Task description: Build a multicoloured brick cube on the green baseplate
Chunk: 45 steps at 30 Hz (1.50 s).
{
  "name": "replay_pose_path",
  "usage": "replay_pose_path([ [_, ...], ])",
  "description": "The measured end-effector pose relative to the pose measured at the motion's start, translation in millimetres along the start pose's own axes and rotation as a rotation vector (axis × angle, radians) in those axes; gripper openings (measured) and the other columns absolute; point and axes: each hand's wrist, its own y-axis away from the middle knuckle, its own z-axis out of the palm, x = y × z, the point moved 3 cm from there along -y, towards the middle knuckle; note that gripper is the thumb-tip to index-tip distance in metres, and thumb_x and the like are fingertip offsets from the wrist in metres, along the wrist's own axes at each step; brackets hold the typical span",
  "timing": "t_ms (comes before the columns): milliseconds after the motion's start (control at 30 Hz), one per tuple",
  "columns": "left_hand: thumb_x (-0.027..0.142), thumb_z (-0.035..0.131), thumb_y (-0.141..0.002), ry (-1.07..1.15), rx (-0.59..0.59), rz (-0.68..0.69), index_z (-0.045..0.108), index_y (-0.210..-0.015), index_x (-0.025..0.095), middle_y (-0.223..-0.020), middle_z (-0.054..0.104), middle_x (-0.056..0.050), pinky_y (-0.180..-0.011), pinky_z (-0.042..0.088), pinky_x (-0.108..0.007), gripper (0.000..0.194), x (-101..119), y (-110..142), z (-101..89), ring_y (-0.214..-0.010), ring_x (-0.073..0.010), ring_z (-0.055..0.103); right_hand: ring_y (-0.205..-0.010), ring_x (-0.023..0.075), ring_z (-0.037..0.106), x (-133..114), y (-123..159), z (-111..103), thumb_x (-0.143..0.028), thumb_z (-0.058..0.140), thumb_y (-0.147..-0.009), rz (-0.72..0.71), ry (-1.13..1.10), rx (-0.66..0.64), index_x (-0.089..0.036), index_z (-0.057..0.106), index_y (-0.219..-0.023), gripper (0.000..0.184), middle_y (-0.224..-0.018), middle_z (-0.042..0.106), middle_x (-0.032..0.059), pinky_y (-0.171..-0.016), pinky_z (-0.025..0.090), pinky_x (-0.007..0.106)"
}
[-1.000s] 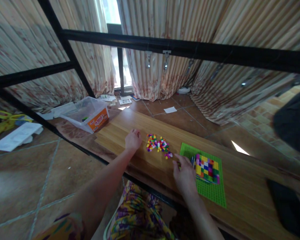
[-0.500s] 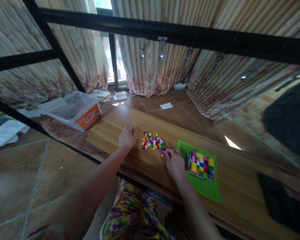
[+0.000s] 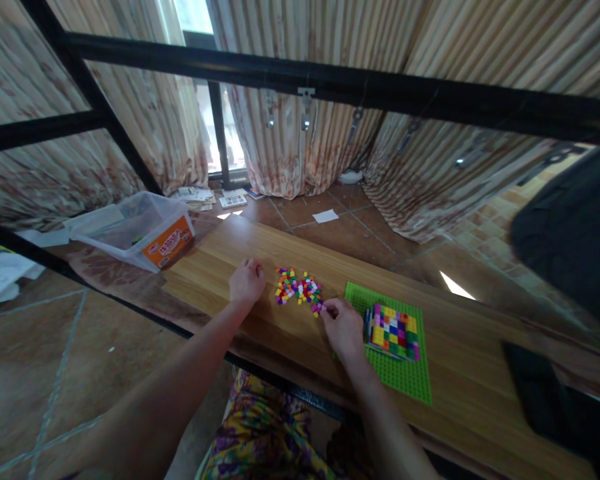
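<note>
A loose pile of small coloured toy bricks (image 3: 299, 287) lies on the wooden table (image 3: 280, 340) between my hands. My right hand (image 3: 344, 327) is at the pile's right edge, thumb and fingertips closed together against the purple and pink bricks there; they appear to pinch one small brick, partly hidden. To the left of the pile rests my left hand (image 3: 247, 281), its fingers curled in; whatever they may hold is hidden. Just right of my right hand is a green baseplate (image 3: 405, 387), bearing a layered block of multicoloured bricks (image 3: 394, 331).
A clear plastic bin (image 3: 130, 233) with an orange label stands at the table's left end. A black flat object (image 3: 535, 383) lies at the right end. Dark metal bars (image 3: 280, 73) cross in front, with striped curtains (image 3: 290, 147) behind. Papers (image 3: 326, 216) lie on the tiled floor.
The view has shifted slightly, so the scene sits a little further left. My right hand's fingertips stay by the pile's right edge; my left hand remains curled on the table.
</note>
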Motion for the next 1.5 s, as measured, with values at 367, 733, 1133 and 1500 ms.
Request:
replay_pose_path([
  [367,0.027,0.042,-0.093,-0.005,0.045,0.018,0.067,-0.099,0.023,-0.105,0.067,-0.006,-0.07,0.044,-0.029,0.026,-4,-4,2.2,-0.092,-0.0207,0.064,-0.08,0.0182,0.067,-24,19,-36,-0.034,0.05,-0.09,-0.022,-0.198,0.06,-0.021,0.071,-0.087,0.024,-0.09,0.074,0.0051,-0.076,0.05,0.03],
  [733,0.027,0.041,-0.092,-0.021,0.043,0.02,0.067,-0.099,0.023,-0.107,0.066,-0.007,-0.07,0.045,-0.03,0.027,-2,-4,0.0,-0.092,-0.0223,0.063,-0.069,0.0197,0.067,41,22,-133,-0.036,0.05,-0.087,0.053,0.289,0.163,-0.02,0.072,-0.087,0.026,-0.079,0.074,0.0062,-0.066,0.046,0.029],
  [1133,0.028,0.039,-0.094,-0.019,0.028,0.021,0.067,-0.099,0.021,-0.105,0.066,-0.007,-0.07,0.045,-0.029,0.03,0,-1,-1.5,-0.092,-0.021,0.063,-0.071,0.0259,0.065,25,-9,-114,-0.011,0.046,-0.085,-0.072,0.71,-0.133,-0.016,0.07,-0.076,0.026,-0.076,0.07,0.0146,-0.069,0.045,0.036],
  [1500,0.026,0.039,-0.093,-0.003,0.016,0.024,0.067,-0.098,0.022,-0.105,0.066,-0.006,-0.072,0.045,-0.028,0.028,3,0,-3.7,-0.095,-0.0201,0.063,-0.079,0.0203,0.067,24,-11,-121,-0.02,0.055,-0.087,0.078,0.66,-0.109,-0.02,0.071,-0.089,0.016,-0.083,0.073,0.0057,-0.066,0.039,0.027],
])
